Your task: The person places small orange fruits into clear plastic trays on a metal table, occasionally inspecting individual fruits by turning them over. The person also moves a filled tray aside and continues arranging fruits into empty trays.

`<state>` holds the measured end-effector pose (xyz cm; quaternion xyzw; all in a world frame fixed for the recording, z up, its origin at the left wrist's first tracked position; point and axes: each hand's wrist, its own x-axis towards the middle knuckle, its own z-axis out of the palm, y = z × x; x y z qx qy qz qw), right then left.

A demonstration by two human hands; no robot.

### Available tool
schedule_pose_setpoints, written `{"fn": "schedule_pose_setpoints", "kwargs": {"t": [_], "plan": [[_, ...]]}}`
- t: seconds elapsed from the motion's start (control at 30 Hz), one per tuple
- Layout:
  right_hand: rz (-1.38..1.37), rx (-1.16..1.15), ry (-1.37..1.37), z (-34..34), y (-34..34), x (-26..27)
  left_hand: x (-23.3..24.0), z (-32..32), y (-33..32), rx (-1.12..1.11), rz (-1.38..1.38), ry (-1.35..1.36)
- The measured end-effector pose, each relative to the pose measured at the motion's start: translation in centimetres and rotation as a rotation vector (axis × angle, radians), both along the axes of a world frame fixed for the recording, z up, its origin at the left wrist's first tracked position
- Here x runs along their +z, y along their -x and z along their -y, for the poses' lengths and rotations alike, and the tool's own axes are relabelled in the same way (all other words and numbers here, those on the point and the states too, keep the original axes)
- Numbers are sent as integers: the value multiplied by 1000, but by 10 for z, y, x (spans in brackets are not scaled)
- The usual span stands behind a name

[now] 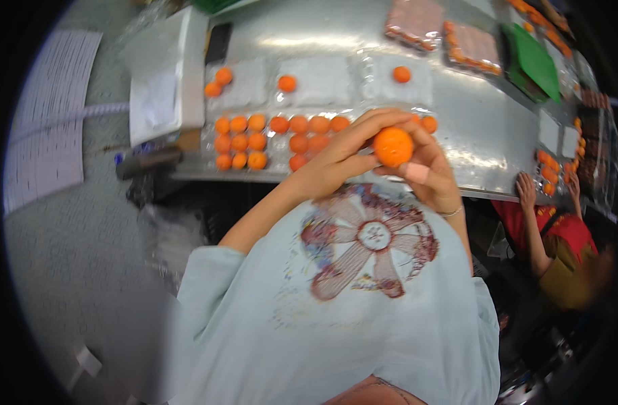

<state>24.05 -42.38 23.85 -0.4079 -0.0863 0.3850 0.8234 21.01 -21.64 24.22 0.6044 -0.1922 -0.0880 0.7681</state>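
A bright mandarin-like fruit [393,147] is held up in front of my chest, above the metal table's near edge. My right hand [435,169] grips it from the right and below; pink tape or a plaster wraps a digit beside the fruit. Around its left and far side curls my left hand [341,149], its thumb by the fruit's lower left. Behind my hands lie rows of similar fruits [319,124] on clear plastic, partly hidden. To the left, several more fruits [239,144] form a neat block. Beyond them, white pads [314,76] in clear film carry a few single fruits [287,83].
A white box [179,76] and a dark phone-like slab [218,43] are at the left. Wrapped fruit packs [473,45] and a green bin [534,63] stand at far right. Another person's hand [526,191] rests by the table edge [491,195] near more fruits.
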Motion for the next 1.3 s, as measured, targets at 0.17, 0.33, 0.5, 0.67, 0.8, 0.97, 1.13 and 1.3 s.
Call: {"fn": "schedule_pose_setpoints", "kwargs": {"t": [0.17,0.33,0.5,0.67,0.8,0.97,1.13,1.3], "plan": [[-143,-23,-188,22,-8,-23,-32,7,-3,69,-251,-4],[-307,-479,-308,91,-24,-67,-56,37,-22,325,-466,-286],[-418,-965,-477,228,-85,-113,-84,65,-41,259,-579,-287],[302,-1183,-635,487,-257,-9,-93,89,-49,172,-532,-306],[-119,-1539,242,605,-335,113,-131,101,-54,27,-537,-283],[-93,-1075,872,555,-345,8,-120,114,-61,-5,-643,-361],[-45,-751,715,394,-283,-125,-92,109,-59,133,-575,-658],[110,-545,702,302,-163,-177,-64,127,-61,149,-473,-729]]}}
